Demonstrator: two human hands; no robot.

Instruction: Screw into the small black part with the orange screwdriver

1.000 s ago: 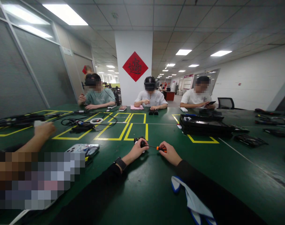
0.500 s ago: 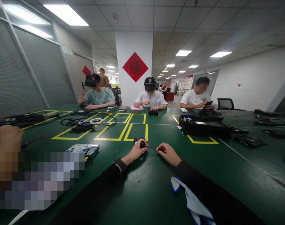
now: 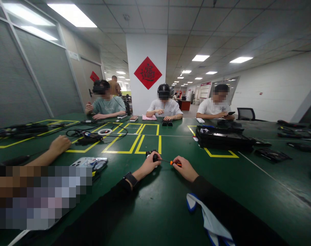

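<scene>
Near the middle of the green table (image 3: 155, 212), my left hand (image 3: 148, 166) is closed on a small black object (image 3: 152, 154), whose exact kind I cannot make out. My right hand (image 3: 186, 169) grips a screwdriver (image 3: 176, 164) with an orange and black handle. Its thin shaft points left and reaches the black object at my left fingers. A light cloth with blue edges (image 3: 209, 215) lies below my right forearm.
A co-worker's hand (image 3: 60, 144) rests at the left, beyond a phone-like item (image 3: 99, 163). Cables (image 3: 90, 136) lie at the back left. A long black case (image 3: 222, 138) stands at the back right. Three people (image 3: 163, 106) sit across the table.
The co-worker's hand at the left has moved right and forward over the table. The seated person at the right has lowered a phone slightly. Both my hands have stayed in place.
</scene>
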